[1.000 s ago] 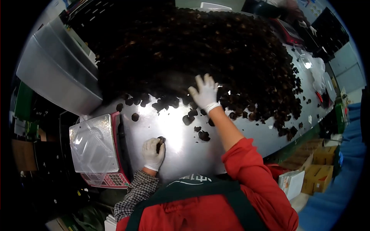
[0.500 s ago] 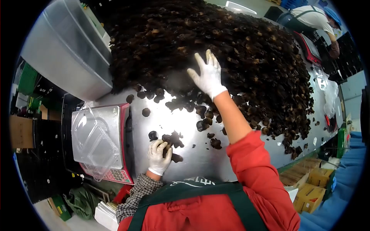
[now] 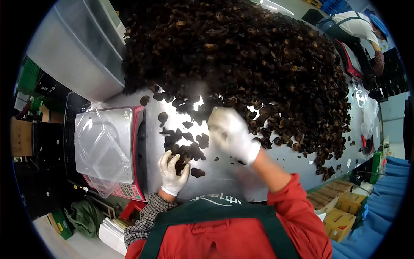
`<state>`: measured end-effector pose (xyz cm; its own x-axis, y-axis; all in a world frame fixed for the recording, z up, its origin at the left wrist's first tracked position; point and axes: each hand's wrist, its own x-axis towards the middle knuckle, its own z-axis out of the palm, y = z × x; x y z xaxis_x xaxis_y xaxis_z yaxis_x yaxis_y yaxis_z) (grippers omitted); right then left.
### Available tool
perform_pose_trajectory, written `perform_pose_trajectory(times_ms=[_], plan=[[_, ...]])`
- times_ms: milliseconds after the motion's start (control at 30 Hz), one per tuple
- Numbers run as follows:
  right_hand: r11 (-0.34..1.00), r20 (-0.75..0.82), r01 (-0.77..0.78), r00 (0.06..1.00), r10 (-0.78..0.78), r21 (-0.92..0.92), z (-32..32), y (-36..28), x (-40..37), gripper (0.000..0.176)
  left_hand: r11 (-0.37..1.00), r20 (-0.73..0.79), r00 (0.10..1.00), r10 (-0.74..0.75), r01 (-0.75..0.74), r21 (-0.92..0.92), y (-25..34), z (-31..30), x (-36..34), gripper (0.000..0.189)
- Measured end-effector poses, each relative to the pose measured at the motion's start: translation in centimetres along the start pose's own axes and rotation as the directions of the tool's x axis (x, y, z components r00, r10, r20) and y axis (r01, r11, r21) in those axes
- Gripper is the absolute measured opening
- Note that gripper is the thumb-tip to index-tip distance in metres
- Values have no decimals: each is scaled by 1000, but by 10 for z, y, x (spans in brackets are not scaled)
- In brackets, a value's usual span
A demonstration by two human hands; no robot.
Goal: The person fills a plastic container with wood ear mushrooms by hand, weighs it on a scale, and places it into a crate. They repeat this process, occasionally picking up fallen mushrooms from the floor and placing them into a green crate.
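Note:
A large heap of dark brown wood ear mushrooms covers the far part of the metal table. My left hand, in a white glove, rests at the near edge of a small cluster of wood ears. Its thumb and fingers are apart, with the fingertips touching the dark pieces. My right hand, also gloved, is smeared by motion over the table at the heap's near side, its fingers turned toward the left. Loose wood ears lie between the heap and my left hand.
Left of my hands stands a red-edged scale with a clear plastic tray on its plate. A tall grey bin is behind it. Far right, a person bends near another scale. Cardboard boxes are at lower right.
My right hand has moved from over the heap back toward me, and the arm has bent. More wood ears now lie near my left hand, which has shifted slightly.

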<state>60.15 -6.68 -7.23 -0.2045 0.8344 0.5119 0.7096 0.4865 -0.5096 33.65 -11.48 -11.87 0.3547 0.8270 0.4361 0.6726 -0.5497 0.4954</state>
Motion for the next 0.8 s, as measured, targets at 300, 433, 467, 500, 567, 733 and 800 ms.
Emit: perform_pose_trajectory(times_ms=[300, 433, 467, 500, 567, 733, 800], plan=[[755, 120, -362, 859, 498, -547, 46, 60, 91, 64, 999, -33, 999, -37, 38, 15, -3, 1, -1, 73], [993, 137, -53, 988, 67, -106, 54, -4, 42, 46, 1000, -8, 1000, -28, 28, 0, -4, 2, -2, 81], [998, 70, -61, 996, 58, 33, 44, -4, 42, 38, 1000, -1, 1000, -20, 20, -2, -4, 2, -2, 82], [990, 64, -132, 989, 130, 38, 24, -1, 45, 36, 1000, -11, 1000, -25, 24, -19, -3, 1, -1, 83], [967, 42, -254, 966, 254, -11, -16, 21, 50, 39, 995, -18, 997, -80, 78, -62, -4, 1, -2, 85], [763, 9, -459, 854, 520, -455, -5, 83, 10, 66, 987, -44, 986, -161, 162, 8, -16, 5, 27, 90], [818, 199, -414, 832, 518, -399, 30, 54, -5, 67, 966, 122, 959, -257, 257, 14, -24, 10, 36, 90]])
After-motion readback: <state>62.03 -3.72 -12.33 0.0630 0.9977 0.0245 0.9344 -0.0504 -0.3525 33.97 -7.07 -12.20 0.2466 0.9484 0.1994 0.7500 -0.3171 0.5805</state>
